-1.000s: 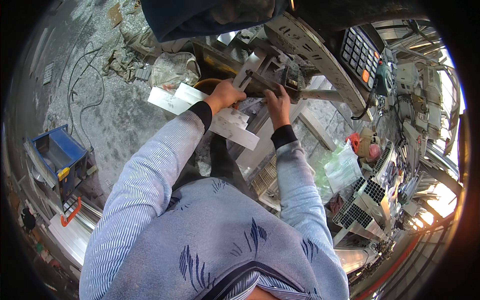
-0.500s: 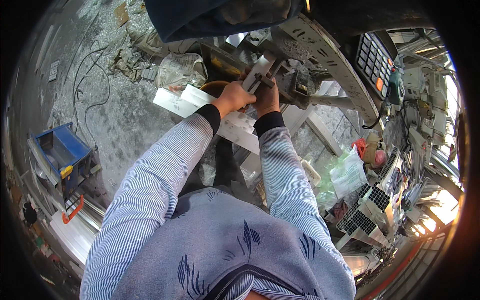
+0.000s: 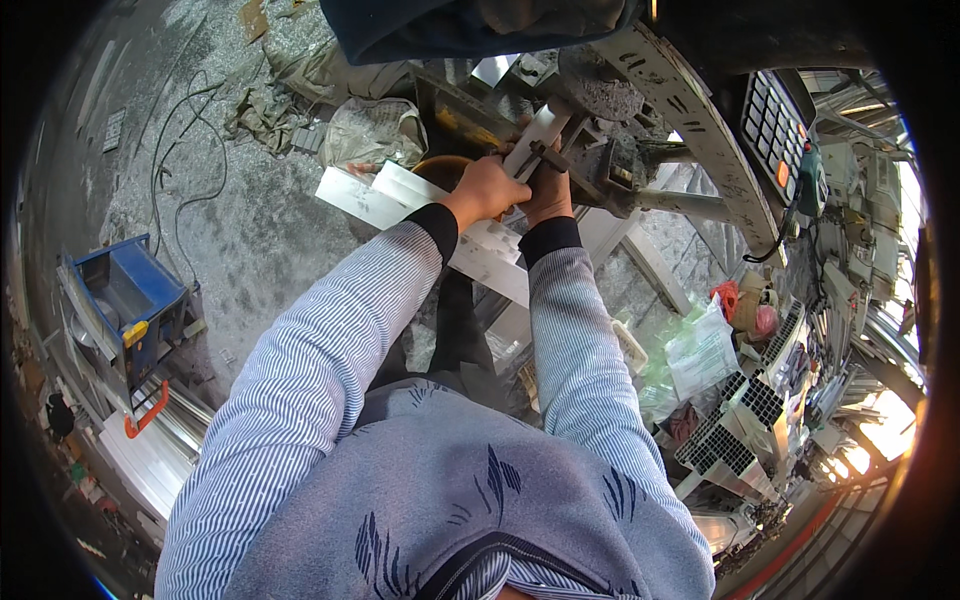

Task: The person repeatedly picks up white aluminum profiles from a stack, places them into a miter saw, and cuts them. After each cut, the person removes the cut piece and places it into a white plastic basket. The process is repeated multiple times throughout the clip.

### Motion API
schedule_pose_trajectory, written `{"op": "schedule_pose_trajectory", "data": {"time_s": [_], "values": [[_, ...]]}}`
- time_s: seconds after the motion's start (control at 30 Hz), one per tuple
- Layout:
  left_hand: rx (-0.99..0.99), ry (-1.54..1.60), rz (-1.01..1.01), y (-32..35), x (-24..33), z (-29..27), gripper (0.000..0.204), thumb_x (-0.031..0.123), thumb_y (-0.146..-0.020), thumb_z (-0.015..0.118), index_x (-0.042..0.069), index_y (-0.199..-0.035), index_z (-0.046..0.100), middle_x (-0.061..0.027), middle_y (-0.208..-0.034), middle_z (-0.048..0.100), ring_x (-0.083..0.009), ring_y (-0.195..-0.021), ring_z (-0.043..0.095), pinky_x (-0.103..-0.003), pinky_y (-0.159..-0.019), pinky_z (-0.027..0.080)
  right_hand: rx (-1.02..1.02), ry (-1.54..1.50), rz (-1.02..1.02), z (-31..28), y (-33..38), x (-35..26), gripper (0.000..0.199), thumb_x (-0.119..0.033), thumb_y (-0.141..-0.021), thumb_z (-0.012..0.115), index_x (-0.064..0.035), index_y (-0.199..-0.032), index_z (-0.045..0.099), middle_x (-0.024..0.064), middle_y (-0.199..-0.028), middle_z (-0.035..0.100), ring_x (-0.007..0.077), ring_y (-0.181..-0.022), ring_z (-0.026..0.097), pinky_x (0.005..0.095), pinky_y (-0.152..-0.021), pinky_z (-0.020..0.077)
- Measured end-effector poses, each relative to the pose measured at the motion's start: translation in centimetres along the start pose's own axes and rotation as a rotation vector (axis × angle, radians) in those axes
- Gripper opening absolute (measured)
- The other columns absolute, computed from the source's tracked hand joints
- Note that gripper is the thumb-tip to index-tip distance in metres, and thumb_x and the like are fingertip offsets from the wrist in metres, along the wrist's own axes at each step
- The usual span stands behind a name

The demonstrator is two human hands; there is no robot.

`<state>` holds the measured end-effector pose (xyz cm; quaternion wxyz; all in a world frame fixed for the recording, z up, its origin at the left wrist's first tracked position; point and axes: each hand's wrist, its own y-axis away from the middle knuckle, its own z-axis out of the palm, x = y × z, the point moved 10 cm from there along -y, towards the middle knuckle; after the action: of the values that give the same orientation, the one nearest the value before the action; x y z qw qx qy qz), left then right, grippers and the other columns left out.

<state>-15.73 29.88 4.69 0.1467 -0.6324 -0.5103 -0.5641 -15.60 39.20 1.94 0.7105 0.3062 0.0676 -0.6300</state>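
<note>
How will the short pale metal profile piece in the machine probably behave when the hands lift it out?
The short pale metal profile piece has straight, sharp edges, so it is probably stiff and will not flex. It looks thin-walled, so likely light for its size. Its smooth, shiny face may slip in the left hand and right hand.

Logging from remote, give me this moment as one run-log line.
left hand: grips pale metal profile piece | right hand: on same piece, at grimy machine | white profile strips: below hands

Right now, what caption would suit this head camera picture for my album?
Both hands, left hand and right hand, press a pale metal strip against a workshop machine.
</note>
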Motion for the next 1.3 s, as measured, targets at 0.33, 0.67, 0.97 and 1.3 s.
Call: {"op": "schedule_pose_trajectory", "data": {"time_s": [0.33,0.67,0.97,1.3], "values": [[0.015,0.001,0.011,0.0,0.1,0.1,0.047,0.035,-0.073,0.078,-0.004,-0.1,0.072,-0.0207,-0.092,0.074,-0.0324,-0.086,0.073,-0.039,-0.078,0.058,0.004,0.023,-0.029,-0.4,0.0,-0.1,0.071,-0.065,-0.096,0.057,-0.0064,-0.136,0.054,0.0147,-0.104,0.065,0.03,-0.095,0.065,0.0458,-0.091,0.0551],[0.015,-0.009,0.031,-0.4,-0.1,0.4,0.056,0.04,-0.07,0.079,-0.005,-0.102,0.073,-0.027,-0.101,0.073,-0.0394,-0.097,0.071,-0.041,-0.088,0.057,0.103,-0.004,0.036,-1.3,1.0,0.2,0.06,-0.058,-0.102,0.054,-0.0072,-0.134,0.053,0.0149,-0.105,0.066,0.0307,-0.097,0.067,0.045,-0.09,0.0556],[-0.001,-0.085,0.039,1.8,-2.2,0.9,0.038,0.031,-0.074,0.078,-0.006,-0.084,0.073,-0.0176,-0.074,0.073,-0.0311,-0.074,0.075,-0.038,-0.072,0.059,0.251,0.076,-0.016,-2.3,3.3,2.5,0.05,-0.051,-0.107,0.045,-0.0048,-0.12,0.059,0.0142,-0.106,0.068,0.0273,-0.095,0.065,0.0399,-0.091,0.0533],[-0.008,-0.012,-0.085,15.5,-5.8,-0.8,0.059,0.026,-0.074,0.072,-0.012,-0.118,0.061,-0.0312,-0.103,0.07,-0.0448,-0.103,0.069,-0.044,-0.089,0.056,0.282,-0.17,0.051,1.5,13.3,11.7,0.05,-0.052,-0.107,0.049,-0.0109,-0.136,0.051,0.0147,-0.099,0.064,0.0278,-0.086,0.062,0.0434,-0.085,0.0551]]}}
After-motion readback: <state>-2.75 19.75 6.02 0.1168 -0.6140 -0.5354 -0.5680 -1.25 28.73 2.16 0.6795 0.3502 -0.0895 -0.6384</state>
